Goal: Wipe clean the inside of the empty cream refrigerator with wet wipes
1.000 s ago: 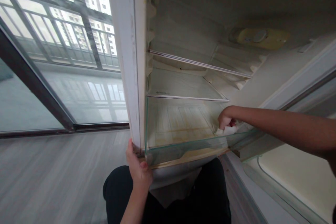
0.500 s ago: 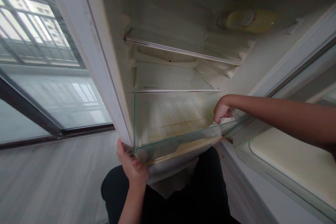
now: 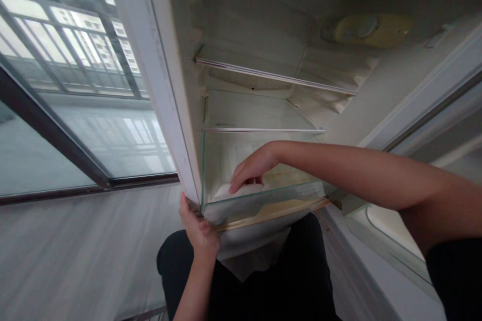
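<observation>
Inside the clear crisper drawer (image 3: pixel 301 191) at the bottom of the refrigerator, my right hand (image 3: pixel 252 168) presses a white cloth (image 3: pixel 235 192) near the front left. Its fingers are bent onto the cloth, and part of the cloth shows through the drawer's front wall. My left hand (image 3: pixel 201 233) is closed around the drawer's front left corner, beside the refrigerator's edge (image 3: pixel 171 95). Some of its fingertips are hidden behind that corner. Yellowish stains show on the drawer floor.
Above the drawer are a lower glass shelf (image 3: pixel 259 110) and an upper glass shelf (image 3: pixel 271 67). A yellowed control housing (image 3: pixel 372 29) is on the inner right wall. The refrigerator door (image 3: pixel 391 241) stands open at right. A glass sliding door (image 3: pixel 124 145) is at left.
My right hand has moved with the cloth from the drawer's right side to its front left. My left hand keeps its hold on the corner. The view has shifted slightly.
</observation>
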Tool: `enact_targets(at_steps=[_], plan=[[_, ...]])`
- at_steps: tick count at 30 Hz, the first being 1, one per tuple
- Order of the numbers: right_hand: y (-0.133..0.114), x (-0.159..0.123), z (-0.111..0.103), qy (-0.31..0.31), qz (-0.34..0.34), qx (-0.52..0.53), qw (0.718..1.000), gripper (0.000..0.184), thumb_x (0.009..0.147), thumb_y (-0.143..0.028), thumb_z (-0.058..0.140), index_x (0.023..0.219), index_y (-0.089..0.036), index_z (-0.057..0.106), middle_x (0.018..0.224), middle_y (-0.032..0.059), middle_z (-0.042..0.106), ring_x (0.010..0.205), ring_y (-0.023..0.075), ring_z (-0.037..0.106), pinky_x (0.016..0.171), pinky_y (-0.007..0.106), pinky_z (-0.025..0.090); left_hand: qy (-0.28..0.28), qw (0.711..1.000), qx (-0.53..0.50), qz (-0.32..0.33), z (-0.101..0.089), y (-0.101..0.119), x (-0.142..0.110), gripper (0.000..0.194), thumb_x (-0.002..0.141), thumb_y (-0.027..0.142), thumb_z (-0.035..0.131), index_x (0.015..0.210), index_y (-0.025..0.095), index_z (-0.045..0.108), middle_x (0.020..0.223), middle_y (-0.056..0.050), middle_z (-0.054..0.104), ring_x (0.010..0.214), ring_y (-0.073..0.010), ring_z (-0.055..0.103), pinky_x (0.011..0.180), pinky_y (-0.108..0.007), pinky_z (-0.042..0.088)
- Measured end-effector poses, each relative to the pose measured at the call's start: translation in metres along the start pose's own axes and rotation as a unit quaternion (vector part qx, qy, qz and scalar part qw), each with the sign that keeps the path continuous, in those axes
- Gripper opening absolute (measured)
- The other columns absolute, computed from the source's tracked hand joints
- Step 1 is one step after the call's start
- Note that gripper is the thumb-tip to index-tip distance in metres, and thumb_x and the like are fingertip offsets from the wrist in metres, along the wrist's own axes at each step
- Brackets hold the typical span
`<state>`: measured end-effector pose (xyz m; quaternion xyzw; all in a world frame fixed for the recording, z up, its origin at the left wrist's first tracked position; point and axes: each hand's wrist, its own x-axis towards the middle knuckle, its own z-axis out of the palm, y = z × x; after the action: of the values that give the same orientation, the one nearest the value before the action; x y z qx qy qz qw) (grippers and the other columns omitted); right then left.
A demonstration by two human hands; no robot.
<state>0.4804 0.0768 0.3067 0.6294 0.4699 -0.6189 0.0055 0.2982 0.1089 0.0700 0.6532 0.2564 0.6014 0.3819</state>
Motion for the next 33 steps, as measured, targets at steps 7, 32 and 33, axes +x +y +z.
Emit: enact_targets(at_steps=[7,32,33], plan=[[-0.022,0.029,0.021,-0.017,-0.095,0.055,0.994,0.03,0.083,-0.04,0.075,0.097,-0.014,0.068,0.081,-0.0028,0.068,0.072,0.0111,0.065,0.064,0.021,0.049,0.003,1.0,-0.015,-0.012,0.0,-0.004,-0.001,0.107,0.086,0.09,0.026,0.163,0.015,0.024,0.162,-0.018,0.036,0.148,-0.034,0.037,0.124,-0.047,0.029],[0.071,0.02,-0.01,-0.079,0.273,-0.259,0.923,0.036,0.066,-0.043,0.084,0.081,-0.012,0.072,0.066,0.003,0.063,0.059,0.02,0.063,0.062,0.04,0.057,0.001,1.0,-0.003,0.004,-0.002,-0.002,0.001,0.105,0.088,0.087,0.027,0.163,0.014,0.025,0.163,-0.019,0.035,0.151,-0.0333,0.034,0.127,-0.046,0.024],[0.083,0.009,-0.014,-0.075,0.318,-0.238,0.915,0.036,0.067,-0.042,0.082,0.08,-0.011,0.072,0.067,0.0044,0.064,0.06,0.0213,0.064,0.063,0.041,0.057,0.002,1.0,-0.001,0.007,-0.002,-0.002,0.001,0.104,0.089,0.087,0.026,0.163,0.014,0.025,0.163,-0.019,0.035,0.151,-0.0331,0.034,0.127,-0.046,0.024]])
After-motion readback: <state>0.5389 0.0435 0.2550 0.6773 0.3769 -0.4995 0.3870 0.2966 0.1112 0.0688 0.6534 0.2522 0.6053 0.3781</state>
